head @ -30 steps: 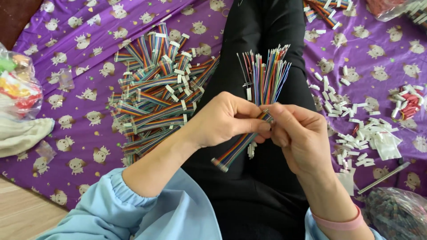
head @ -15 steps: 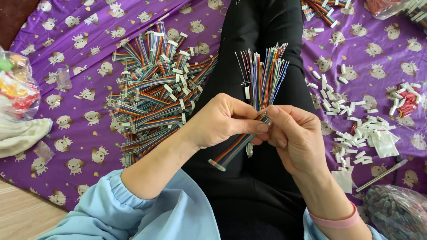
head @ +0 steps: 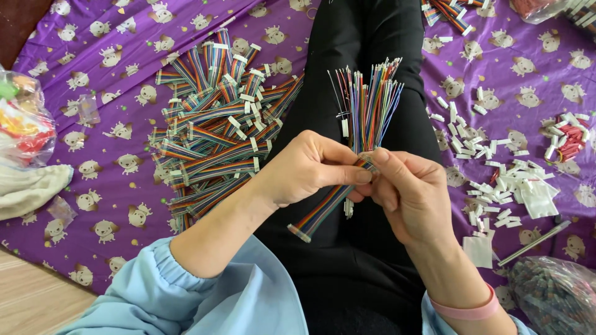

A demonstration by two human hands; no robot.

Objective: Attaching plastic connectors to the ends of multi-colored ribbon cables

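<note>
Where the left hand (head: 310,170) and right hand (head: 410,195) pinch the rainbow ribbon cable (head: 347,186), their fingers hide its middle, so the grip cannot be made out. A plastic bag (head: 22,121) is cut by the left edge, another bag (head: 555,294) by the near right corner. Far right, cable bundles (head: 447,12) run off the top.

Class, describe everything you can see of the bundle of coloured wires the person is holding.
The bundle of wires is many thin, plastic-coated strands in rainbow colours, fanning upward with loose tips. Below the grip it continues as a flat ribbon slanting down-left to a white connector. The left hand and right hand pinch it together over the person's black-clad lap.
</note>
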